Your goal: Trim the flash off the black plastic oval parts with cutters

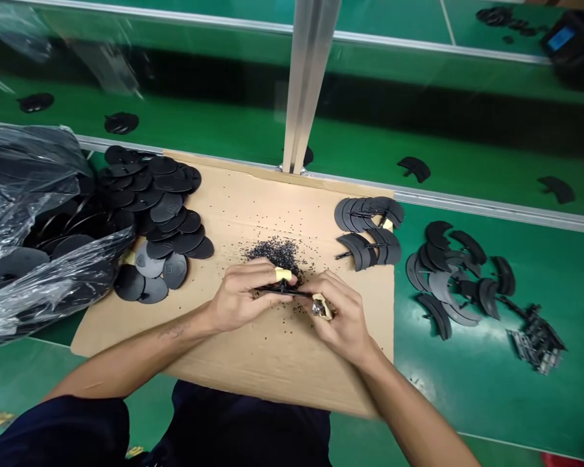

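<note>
In the middle, my left hand (pixel 241 295) pinches a thin black plastic part (pixel 281 288), seen nearly edge-on, with a short stem standing up from it. Yellow tape wraps one of its fingertips. My right hand (pixel 343 311) is closed at the right end of the same part. A small tool with a shiny metal end (pixel 318 307) shows in its grip, with pale yellow around it; the rest of the tool is hidden by the fingers. Just beyond both hands lies a heap of tiny black plastic bits (pixel 275 251), scattered over the cardboard sheet (pixel 243 363).
Flat black discs (pixel 168 207) pile up at left beside a clear plastic bag (pixel 43 175) of larger ones. Curved black pieces (pixel 370 214) sit in rows on the cardboard's right; more curved pieces (pixel 442 279) and thin sprues (pixel 538 340) lie on the green table (pixel 516 408). A metal post (pixel 311 84) stands behind.
</note>
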`<move>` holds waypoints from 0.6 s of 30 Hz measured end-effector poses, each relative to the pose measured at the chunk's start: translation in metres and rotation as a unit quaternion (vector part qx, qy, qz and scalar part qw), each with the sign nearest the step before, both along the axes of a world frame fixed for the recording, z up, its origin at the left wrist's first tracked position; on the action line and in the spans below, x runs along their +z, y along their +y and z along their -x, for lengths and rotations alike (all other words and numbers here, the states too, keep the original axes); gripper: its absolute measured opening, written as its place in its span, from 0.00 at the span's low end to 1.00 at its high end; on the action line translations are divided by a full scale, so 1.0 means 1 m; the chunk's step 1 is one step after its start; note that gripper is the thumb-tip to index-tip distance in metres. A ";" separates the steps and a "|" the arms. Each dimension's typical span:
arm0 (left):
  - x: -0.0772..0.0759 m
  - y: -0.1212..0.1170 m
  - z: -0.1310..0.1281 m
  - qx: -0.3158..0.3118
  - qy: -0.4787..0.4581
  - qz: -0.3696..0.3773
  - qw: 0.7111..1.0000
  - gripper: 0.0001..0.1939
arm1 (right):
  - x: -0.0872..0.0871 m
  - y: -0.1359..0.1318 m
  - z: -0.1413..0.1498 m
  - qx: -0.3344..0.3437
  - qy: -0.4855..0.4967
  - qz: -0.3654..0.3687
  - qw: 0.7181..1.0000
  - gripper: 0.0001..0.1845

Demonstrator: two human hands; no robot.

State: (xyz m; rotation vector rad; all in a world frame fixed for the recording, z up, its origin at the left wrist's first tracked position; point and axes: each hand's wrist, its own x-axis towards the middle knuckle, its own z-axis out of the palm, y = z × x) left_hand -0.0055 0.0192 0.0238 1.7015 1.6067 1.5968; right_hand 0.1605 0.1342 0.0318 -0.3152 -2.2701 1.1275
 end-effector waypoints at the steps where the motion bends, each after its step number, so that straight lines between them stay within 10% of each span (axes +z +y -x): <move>1: 0.001 -0.001 -0.001 0.005 0.000 -0.001 1.000 0.09 | 0.000 0.000 0.000 0.001 0.000 0.001 1.000 0.08; 12: 0.001 -0.004 0.000 0.002 -0.002 0.019 1.000 0.11 | -0.001 -0.004 -0.001 -0.005 0.006 0.056 0.998 0.03; 18: -0.006 -0.026 -0.005 0.060 -0.045 0.151 0.986 0.14 | -0.009 -0.017 -0.009 0.002 -0.041 0.042 0.998 0.04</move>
